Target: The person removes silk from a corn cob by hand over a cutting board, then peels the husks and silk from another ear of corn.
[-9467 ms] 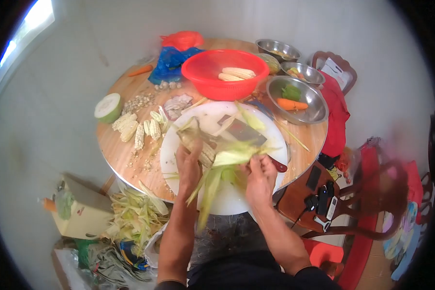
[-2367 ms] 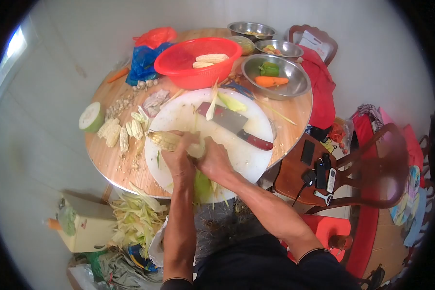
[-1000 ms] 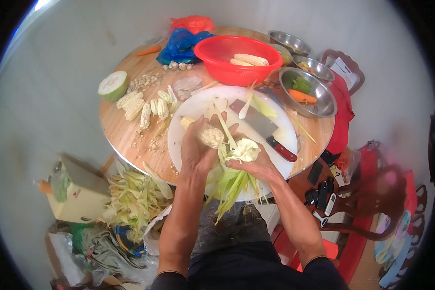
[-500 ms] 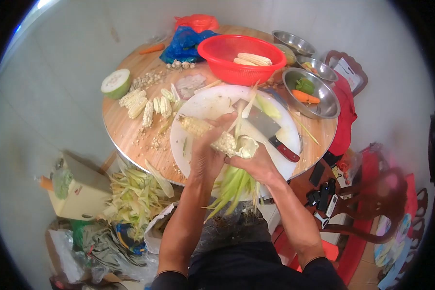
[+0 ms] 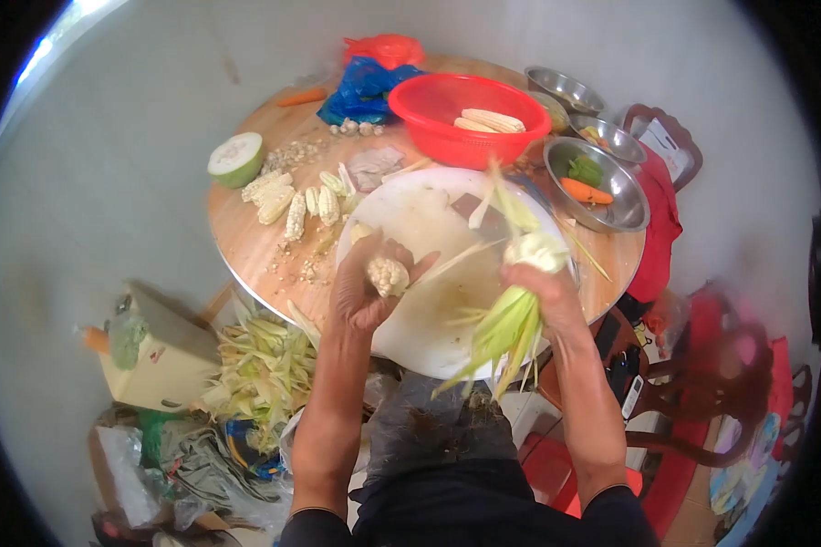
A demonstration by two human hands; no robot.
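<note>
Up at the table's [image 5: 237, 239] far side, I'm watching a red plastic bag [image 5: 383, 50] sitting behind a crumpled blue bag [image 5: 363, 89], with a loose carrot [image 5: 302, 97] lying just left and garlic bulbs [image 5: 356, 129] clustering in front, while a cut melon [image 5: 235, 159] is resting by the left edge. Over on the right I'm spotting three steel bowls [image 5: 628, 180], the nearest cradling a second carrot [image 5: 586, 191] and a green pepper [image 5: 585, 170], and a red cloth [image 5: 657, 232] is hanging beside them. Lower left, I'm catching a cream box [image 5: 164, 363] sitting below table height.
</note>
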